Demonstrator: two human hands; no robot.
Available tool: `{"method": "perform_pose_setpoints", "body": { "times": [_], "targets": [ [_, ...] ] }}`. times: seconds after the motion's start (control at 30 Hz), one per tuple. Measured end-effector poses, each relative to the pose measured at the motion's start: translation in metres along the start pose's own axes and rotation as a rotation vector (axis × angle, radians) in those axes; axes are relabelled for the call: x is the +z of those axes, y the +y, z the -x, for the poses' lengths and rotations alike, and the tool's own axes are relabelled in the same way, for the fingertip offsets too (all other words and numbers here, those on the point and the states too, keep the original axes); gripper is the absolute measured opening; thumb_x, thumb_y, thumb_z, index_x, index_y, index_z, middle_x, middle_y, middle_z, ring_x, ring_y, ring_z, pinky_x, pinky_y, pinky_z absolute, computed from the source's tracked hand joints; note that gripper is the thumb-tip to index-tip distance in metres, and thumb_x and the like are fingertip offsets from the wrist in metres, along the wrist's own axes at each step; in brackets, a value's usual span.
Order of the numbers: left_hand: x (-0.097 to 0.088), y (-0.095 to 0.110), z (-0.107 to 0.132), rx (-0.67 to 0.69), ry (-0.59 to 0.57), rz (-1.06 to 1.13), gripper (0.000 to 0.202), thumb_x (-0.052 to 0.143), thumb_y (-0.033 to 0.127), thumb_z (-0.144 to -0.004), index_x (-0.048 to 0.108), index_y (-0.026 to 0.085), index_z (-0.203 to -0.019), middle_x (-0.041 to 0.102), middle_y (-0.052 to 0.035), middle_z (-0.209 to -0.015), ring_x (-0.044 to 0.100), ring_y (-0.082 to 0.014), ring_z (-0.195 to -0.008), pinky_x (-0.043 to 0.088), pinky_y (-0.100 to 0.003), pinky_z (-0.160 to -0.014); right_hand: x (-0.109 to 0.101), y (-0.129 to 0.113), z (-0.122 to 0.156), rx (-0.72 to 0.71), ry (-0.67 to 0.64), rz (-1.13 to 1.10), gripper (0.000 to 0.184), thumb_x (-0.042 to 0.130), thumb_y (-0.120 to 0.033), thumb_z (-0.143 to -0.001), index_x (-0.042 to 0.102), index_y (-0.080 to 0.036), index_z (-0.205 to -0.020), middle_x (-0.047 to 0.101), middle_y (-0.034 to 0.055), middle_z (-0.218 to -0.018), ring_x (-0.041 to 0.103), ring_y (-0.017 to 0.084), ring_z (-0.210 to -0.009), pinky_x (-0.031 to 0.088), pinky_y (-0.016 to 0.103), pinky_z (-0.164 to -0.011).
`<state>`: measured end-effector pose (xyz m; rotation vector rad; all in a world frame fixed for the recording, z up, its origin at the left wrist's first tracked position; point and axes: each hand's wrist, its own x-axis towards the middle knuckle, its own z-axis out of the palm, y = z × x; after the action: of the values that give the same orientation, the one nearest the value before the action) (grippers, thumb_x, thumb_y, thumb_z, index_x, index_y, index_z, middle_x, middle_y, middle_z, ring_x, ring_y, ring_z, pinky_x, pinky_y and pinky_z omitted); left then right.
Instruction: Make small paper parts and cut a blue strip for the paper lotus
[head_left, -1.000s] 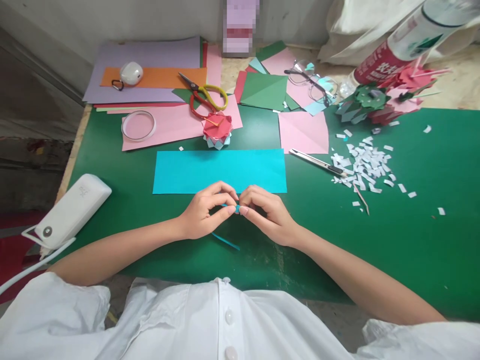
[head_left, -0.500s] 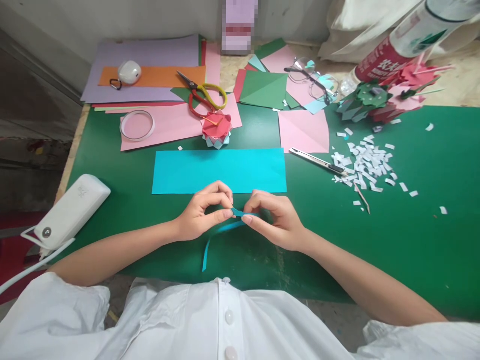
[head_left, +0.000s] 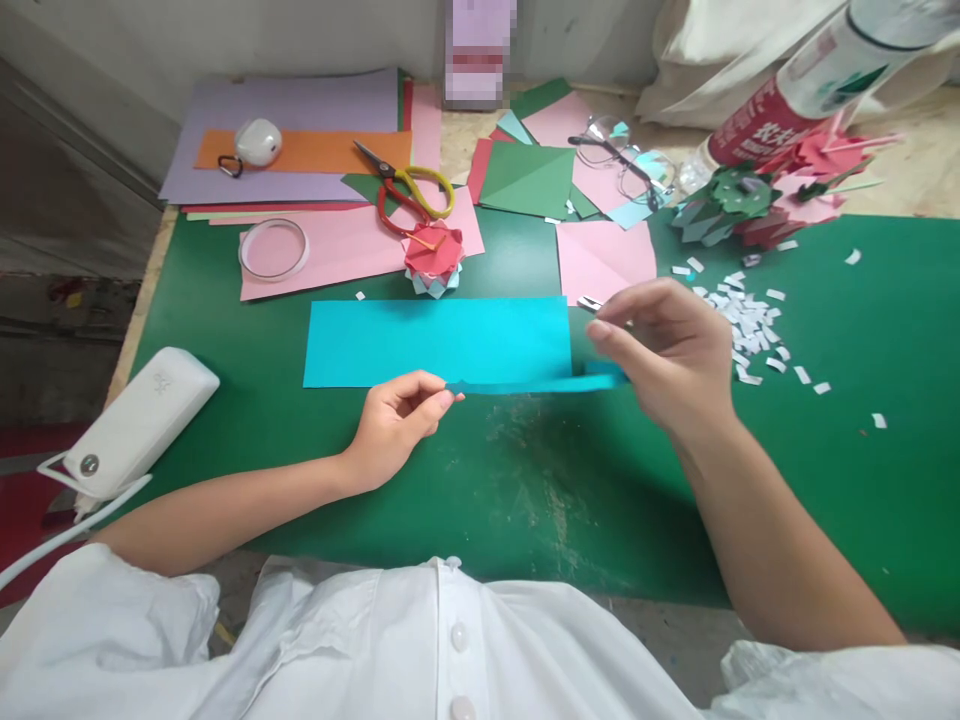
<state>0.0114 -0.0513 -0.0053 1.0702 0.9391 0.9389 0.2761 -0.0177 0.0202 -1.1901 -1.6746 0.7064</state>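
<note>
A narrow blue paper strip [head_left: 525,385] stretches sideways above the green tabletop. My left hand [head_left: 397,425] pinches its left end between thumb and fingers. The strip runs across to my right hand [head_left: 675,350], which is raised with curled fingers. Its right end passes behind the thumb, so the exact grip there is hidden. Behind the strip lies a wide blue paper sheet [head_left: 435,340]. A utility knife [head_left: 589,303] shows only its near-left tip, the rest covered by my right hand.
Beyond the blue sheet stand a red paper flower [head_left: 433,255] and scissors [head_left: 405,190]. White paper scraps [head_left: 742,315] lie right, with paper flowers [head_left: 787,200] and a bottle [head_left: 810,90] behind. Left are a tape roll [head_left: 274,248] and a power bank [head_left: 146,425]. Eyeglasses [head_left: 626,165] rest on paper.
My right hand has moved right and upward, away from my left. The strip, which was bent and hanging, is now drawn out sideways. My left hand has shifted slightly left.
</note>
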Motion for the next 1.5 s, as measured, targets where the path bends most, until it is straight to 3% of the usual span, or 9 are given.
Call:
{"method": "perform_pose_setpoints", "body": {
  "times": [0.13,0.23,0.37,0.6,0.77,1.0,1.13,1.3,1.5],
  "targets": [
    [0.003,0.002,0.002,-0.082,0.126,0.093,0.031,0.077,0.044,-0.078,0.065,0.016,-0.07,0.045,0.0087,-0.048,0.033,-0.0003,-0.038,0.035,-0.019,-0.042,0.016,-0.008,0.013,-0.36,0.319,0.611,0.018,0.062,-0.037,-0.092,0.059,-0.024,-0.105,0.067,0.0094,-0.1,0.061,0.028,-0.096,0.039,0.048,-0.088],
    [0.004,0.002,0.006,-0.101,0.147,0.094,0.031,0.077,0.041,-0.079,0.066,0.015,-0.065,0.054,0.0055,-0.053,0.036,-0.0003,-0.04,0.035,-0.019,-0.043,0.036,-0.022,0.03,-0.545,0.233,0.62,0.012,0.062,-0.033,-0.091,0.058,-0.025,-0.099,0.067,0.0038,-0.084,0.058,0.022,-0.078,0.038,0.043,-0.079],
    [0.005,0.002,0.012,-0.052,0.058,-0.021,0.023,0.073,0.039,-0.083,0.074,0.017,-0.075,0.065,0.0016,-0.061,0.044,-0.0027,-0.046,0.038,-0.018,-0.045,0.063,-0.041,0.049,-0.357,-0.054,0.286,0.024,0.07,-0.021,-0.087,0.058,-0.023,-0.106,0.071,0.0025,-0.086,0.061,0.018,-0.074,0.043,0.036,-0.068],
    [0.005,0.001,0.014,0.208,-0.068,-0.226,0.013,0.069,0.027,-0.086,0.078,0.019,-0.08,0.071,-0.0015,-0.068,0.054,-0.0055,-0.053,0.042,-0.017,-0.047,0.08,-0.047,0.058,-0.143,0.015,0.074,0.014,0.069,-0.015,-0.087,0.057,-0.023,-0.089,0.069,-0.0005,-0.079,0.064,0.015,-0.078,0.046,0.033,-0.073],
    [0.003,-0.001,0.011,0.28,-0.097,-0.311,0.013,0.067,0.024,-0.088,0.076,0.018,-0.082,0.072,-0.0023,-0.073,0.055,-0.0054,-0.055,0.044,-0.018,-0.051,0.081,-0.042,0.06,-0.025,0.047,-0.003,0.013,0.069,-0.019,-0.088,0.057,-0.023,-0.093,0.069,0.0007,-0.084,0.065,0.017,-0.082,0.046,0.036,-0.076],
    [0.0,0.001,0.007,0.095,-0.211,-0.271,0.028,0.063,0.041,-0.089,0.072,0.015,-0.085,0.064,-0.0014,-0.071,0.054,-0.0061,-0.054,0.045,-0.019,-0.051,0.08,-0.035,0.055,-0.047,-0.021,0.029,0.008,0.066,-0.02,-0.09,0.06,-0.022,-0.086,0.069,-0.0002,-0.079,0.065,0.017,-0.079,0.043,0.037,-0.077],
    [-0.001,0.008,0.001,-0.047,-0.324,-0.126,0.038,0.057,0.047,-0.093,0.069,0.014,-0.077,0.058,0.0006,-0.062,0.055,-0.0066,-0.052,0.046,-0.019,-0.049,0.076,-0.03,0.05,-0.199,-0.013,0.146,0.009,0.068,-0.019,-0.089,0.06,-0.023,-0.086,0.068,0.0011,-0.081,0.064,0.017,-0.077,0.042,0.037,-0.074],
    [-0.002,0.01,-0.005,-0.184,-0.365,0.11,0.026,0.072,0.04,-0.084,0.071,0.014,-0.078,0.059,0.0025,-0.058,0.055,-0.0053,-0.049,0.048,-0.017,-0.048,0.067,-0.024,0.042,-0.488,-0.027,0.295,0.014,0.071,-0.019,-0.086,0.06,-0.027,-0.091,0.068,-0.0006,-0.08,0.06,0.017,-0.076,0.04,0.037,-0.071],
    [-0.004,0.007,-0.006,-0.36,-0.471,0.277,0.019,0.084,0.028,-0.072,0.072,0.014,-0.078,0.067,0.0012,-0.064,0.063,-0.0051,-0.056,0.054,-0.014,-0.055,0.062,-0.025,0.042,-0.584,-0.061,0.266,0.003,0.064,-0.026,-0.092,0.061,-0.027,-0.092,0.066,-0.0003,-0.081,0.057,0.017,-0.078,0.04,0.037,-0.072]
  ]
}}
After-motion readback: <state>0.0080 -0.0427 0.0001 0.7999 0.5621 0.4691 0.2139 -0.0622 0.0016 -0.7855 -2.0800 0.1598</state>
